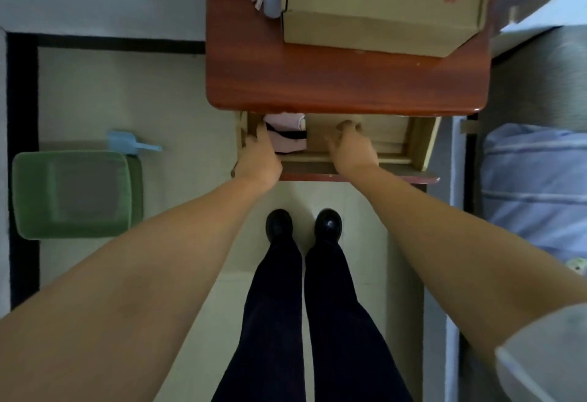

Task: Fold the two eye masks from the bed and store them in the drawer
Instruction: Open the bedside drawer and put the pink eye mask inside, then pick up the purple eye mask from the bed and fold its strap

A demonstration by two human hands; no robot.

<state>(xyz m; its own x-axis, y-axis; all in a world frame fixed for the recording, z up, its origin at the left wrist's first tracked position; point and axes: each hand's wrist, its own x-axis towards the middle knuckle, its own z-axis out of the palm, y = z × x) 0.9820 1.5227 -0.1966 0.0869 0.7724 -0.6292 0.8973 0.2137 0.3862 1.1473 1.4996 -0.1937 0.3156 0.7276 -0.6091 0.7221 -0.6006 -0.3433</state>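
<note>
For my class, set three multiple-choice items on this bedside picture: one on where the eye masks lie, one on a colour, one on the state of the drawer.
1. Where are the pink eye masks?
A. on the cabinet top
B. in the drawer's left part
C. on the floor

2. What colour is the basin on the floor?
A. green
B. red
C. yellow

3. What state is the drawer in?
A. shut
B. removed
C. pulled open

Key: 1 B, they lie inside by the left hand. 2 A, its rim shows green. 3 C, its inside shows below the cabinet top, with the right hand reaching in.
</note>
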